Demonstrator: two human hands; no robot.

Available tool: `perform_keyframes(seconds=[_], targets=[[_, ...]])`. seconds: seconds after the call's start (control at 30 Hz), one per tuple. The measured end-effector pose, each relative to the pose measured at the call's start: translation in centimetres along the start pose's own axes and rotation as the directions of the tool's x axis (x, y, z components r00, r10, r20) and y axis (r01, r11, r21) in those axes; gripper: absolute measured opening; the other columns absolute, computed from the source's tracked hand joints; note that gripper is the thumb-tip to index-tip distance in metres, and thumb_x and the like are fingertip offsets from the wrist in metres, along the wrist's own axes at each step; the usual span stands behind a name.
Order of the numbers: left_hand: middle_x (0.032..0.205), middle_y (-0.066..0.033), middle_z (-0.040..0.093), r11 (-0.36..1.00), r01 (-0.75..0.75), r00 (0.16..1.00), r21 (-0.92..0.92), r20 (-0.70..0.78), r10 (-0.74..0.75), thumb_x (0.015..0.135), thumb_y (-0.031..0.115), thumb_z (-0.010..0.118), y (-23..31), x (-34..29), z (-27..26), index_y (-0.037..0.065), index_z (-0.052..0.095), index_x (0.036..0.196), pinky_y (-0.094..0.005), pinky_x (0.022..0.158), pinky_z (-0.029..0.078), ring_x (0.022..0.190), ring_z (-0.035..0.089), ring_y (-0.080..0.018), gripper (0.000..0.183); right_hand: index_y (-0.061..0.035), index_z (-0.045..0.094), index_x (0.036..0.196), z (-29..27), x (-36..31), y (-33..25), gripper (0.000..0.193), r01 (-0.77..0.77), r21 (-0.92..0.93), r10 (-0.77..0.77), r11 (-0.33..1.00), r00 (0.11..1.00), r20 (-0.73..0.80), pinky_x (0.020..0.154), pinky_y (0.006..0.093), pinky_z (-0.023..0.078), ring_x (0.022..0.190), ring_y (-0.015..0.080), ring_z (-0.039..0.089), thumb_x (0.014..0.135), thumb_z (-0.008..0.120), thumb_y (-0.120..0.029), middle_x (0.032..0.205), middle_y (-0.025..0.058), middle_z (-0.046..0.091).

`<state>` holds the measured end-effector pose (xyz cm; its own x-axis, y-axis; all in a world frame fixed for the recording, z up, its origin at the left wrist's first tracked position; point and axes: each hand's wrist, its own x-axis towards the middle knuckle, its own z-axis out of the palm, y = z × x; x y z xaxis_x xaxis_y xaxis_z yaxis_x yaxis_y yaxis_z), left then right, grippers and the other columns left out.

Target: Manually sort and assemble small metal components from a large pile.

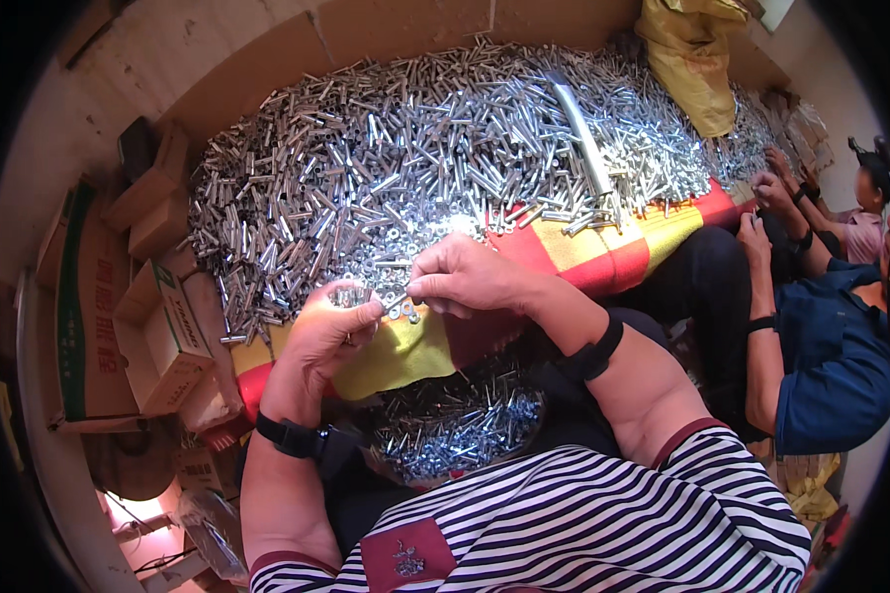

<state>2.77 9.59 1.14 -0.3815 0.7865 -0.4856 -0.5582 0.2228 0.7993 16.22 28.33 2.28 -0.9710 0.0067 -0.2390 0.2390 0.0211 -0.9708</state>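
Striped shirt [564,514] closest, left hand [321,334] clutching metal pieces [350,296] by the checkered cloth [396,364]'s front edge; right hand [467,275] pinched narrow just beside, can't tell if anything's in it.

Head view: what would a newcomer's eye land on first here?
Most likely the big heap of shiny metal pieces across the upper middle, with a red-and-yellow cloth along its near edge. Before it, at centre, the left hand holds a metal bunch beside the right hand. A yellow sack stands out at upper right.
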Motion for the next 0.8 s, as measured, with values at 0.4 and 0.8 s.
perform_keyframes(seconds=[0.4, 0.8], targets=[[0.066, -0.0024, 0.055, 0.901, 0.037, 0.996, -0.433, -0.052, -0.066, 0.088, 0.015, 0.060, -1.4, 0.8, 0.3, 0.010, 0.051, 0.084, -0.0166, 0.031, 0.029, 0.045, 0.049, -0.0086, 0.011, -0.0012, 0.058, 0.067, 5.7, 3.1, 2.3, 0.033, 0.301, -0.394, -0.408, 0.868, 0.885, -0.223, 0.049, 0.0335, 0.039, 0.048, 0.0163, 0.049, 0.086, 0.064, -0.028, 0.056, 0.0121, 0.052], [0.073, -0.0051, 0.060, 0.787, -0.228, 0.831, 0.573, -0.306, 0.464, 0.075, 0.012, 0.073, -1.2, 1.9, -4.1, 0.000, 0.062, 0.087, -0.0263, 0.046, 0.045, 0.050, 0.053, -0.0129, 0.020, -0.0038, 0.057, 0.089, 2.2, 4.9, 1.5, 0.015, -0.074, -0.921, -0.447, 0.382, 0.858, -0.254, 0.068, 0.0453, 0.048, 0.081, 0.0385, 0.060, 0.074, 0.058, -0.005, 0.092, 0.0200, 0.055]])
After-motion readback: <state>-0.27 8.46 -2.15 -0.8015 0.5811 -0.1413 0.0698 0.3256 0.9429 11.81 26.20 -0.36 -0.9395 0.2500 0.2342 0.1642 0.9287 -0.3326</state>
